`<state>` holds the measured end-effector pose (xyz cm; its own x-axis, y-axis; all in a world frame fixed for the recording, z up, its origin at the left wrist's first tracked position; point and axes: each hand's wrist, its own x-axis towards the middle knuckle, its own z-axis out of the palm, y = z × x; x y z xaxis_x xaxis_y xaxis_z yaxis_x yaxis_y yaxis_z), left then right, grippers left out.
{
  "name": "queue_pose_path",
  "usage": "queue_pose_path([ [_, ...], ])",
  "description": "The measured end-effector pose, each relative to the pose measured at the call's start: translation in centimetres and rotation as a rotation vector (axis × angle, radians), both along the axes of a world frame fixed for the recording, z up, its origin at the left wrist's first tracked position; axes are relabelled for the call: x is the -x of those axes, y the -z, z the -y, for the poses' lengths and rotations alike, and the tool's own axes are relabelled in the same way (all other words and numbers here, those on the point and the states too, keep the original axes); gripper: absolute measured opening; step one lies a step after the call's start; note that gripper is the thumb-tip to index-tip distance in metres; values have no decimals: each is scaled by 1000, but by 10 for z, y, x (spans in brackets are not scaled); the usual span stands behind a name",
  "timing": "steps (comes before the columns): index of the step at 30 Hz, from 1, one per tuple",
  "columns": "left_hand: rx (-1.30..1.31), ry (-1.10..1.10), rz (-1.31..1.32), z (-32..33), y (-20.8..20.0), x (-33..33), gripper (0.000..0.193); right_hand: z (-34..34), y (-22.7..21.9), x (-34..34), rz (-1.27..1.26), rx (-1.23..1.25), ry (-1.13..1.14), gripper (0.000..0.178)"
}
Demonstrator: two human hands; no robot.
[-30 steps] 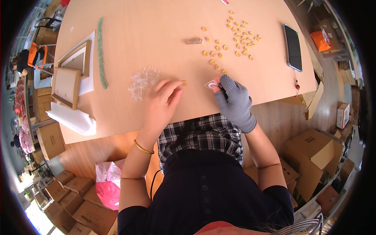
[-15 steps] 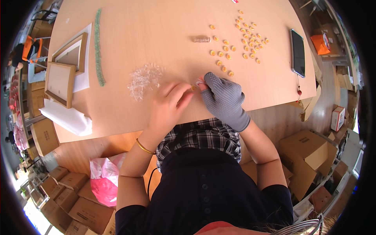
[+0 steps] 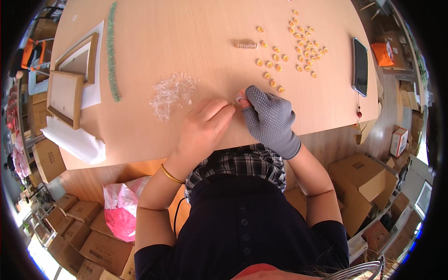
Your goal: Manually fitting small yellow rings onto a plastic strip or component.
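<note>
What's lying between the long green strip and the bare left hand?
In the head view, a loose heap of small clear pieces lies between the green strip and the left hand, closer to the hand.

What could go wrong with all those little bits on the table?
The small yellowish piece, mostly hidden at the fingertips of the bare left grip, might slip, because it's so tiny. That grip is also close to the loose pile of clear bits, so a bump could scatter them. And the gloved right grip is near the closest round yellow pieces, so it might nudge them.
</note>
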<state>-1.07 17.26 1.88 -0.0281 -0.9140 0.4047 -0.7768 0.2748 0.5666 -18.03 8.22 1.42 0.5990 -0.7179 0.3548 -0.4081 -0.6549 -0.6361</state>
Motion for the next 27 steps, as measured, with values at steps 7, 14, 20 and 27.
queue_pose_path([
  [7, -11, 25, 2, 0, 1, 0, 23, -1, -14, -2, -121, -92, -21, 6],
  [14, -12, 31, -12, -1, 3, 0, 25, 0, -23, -2, -130, -105, -76, 5],
  [20, 19, 15, -7, 0, 4, 0, 26, 1, -16, 1, -128, -155, -41, 4],
  [27, -9, 33, -16, -1, 2, 0, 26, 1, -13, 1, -157, -131, -59, 4],
])
